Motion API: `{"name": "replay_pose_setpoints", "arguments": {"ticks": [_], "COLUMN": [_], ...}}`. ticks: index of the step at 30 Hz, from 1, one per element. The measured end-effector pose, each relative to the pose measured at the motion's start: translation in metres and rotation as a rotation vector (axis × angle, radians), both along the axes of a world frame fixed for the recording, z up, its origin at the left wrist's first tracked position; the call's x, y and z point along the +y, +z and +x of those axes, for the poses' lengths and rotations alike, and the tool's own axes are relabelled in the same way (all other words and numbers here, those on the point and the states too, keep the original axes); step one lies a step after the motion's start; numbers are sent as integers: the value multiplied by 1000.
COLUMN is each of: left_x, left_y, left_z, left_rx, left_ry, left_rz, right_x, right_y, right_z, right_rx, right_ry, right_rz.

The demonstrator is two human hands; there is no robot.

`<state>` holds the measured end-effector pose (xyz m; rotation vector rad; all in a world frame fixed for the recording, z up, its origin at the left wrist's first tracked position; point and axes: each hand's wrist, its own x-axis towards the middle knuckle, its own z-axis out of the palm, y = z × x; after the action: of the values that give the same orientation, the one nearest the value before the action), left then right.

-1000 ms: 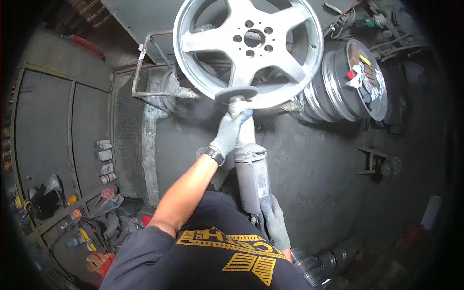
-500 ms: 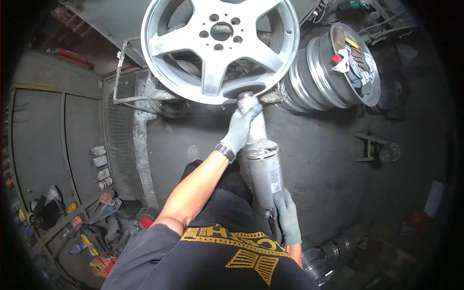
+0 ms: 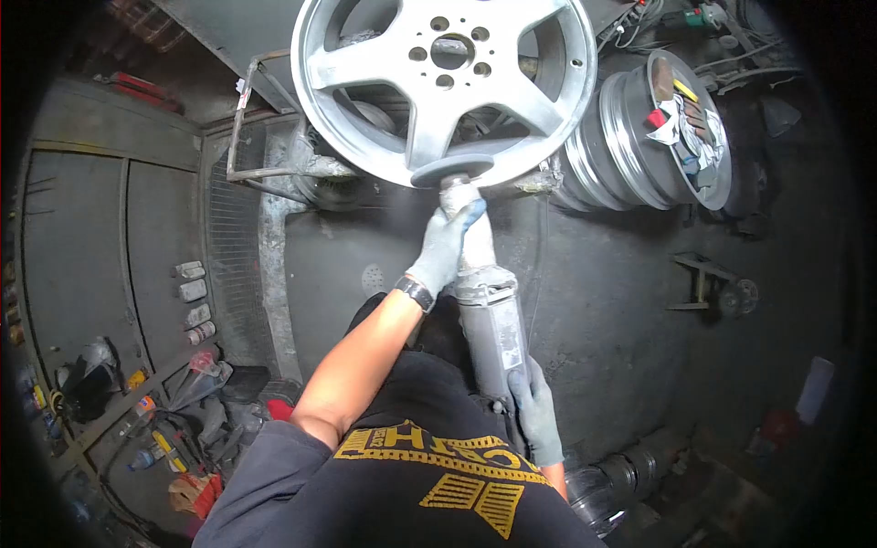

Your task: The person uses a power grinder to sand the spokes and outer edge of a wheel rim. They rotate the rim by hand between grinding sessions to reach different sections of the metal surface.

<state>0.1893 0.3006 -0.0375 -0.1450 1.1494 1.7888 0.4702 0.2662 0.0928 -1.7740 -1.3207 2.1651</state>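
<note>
A long, dust-covered angle sander (image 3: 489, 333) runs up from my waist. My left hand (image 3: 440, 245), in a light glove, is wrapped round its pale neck just below the head. Lower down, my gloved right hand (image 3: 536, 411) closes on the rear of the body near the cord end. The sander's dark round disc (image 3: 452, 170) shows nearly edge-on and overlaps the lower lip of a silver alloy wheel (image 3: 435, 128). That five-spoke wheel is held up in front of me, its face toward me, with bolt holes around the hub.
Stacked wheel rims (image 3: 626, 137) stand at the right, rags and small tools lying on the end one. A metal frame (image 3: 233, 137) juts out left of the wheel. Cabinet doors (image 3: 78, 247) line the left side, with cluttered tools and bottles below. A small metal stand (image 3: 703, 283) sits on the right.
The disc has moved from inside the lower spoke opening onto the wheel's bottom lip and now appears more edge-on. The whole view has shifted slightly; both hands keep their grips.
</note>
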Motion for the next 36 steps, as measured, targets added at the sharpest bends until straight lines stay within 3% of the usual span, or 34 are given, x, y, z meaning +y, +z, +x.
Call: {"name": "replay_pose_setpoints", "arguments": {"ticks": [4, 6, 15, 29, 36], "left_x": [-29, -29, 0, -18, -43], "left_y": [-1, 0, 5, 9, 12], "left_z": [-28, -31, -23, -47, -65], "left_rx": [51, 82, 20, -55, -68], "left_ry": [13, -4, -231, -300, -211], "left_rz": [-25, -45, -33, 41, 36], "right_x": [-23, -30, -68, -109, -107], "right_y": [-20, -4, 33, 36, 33], "right_z": [-13, -29, -55, -91, -94], "right_rx": [53, 71, 52, -8, -1], "right_ry": [57, -2, -206, -252, -180], "right_rz": [-10, -108, -77, 2, -6]}}
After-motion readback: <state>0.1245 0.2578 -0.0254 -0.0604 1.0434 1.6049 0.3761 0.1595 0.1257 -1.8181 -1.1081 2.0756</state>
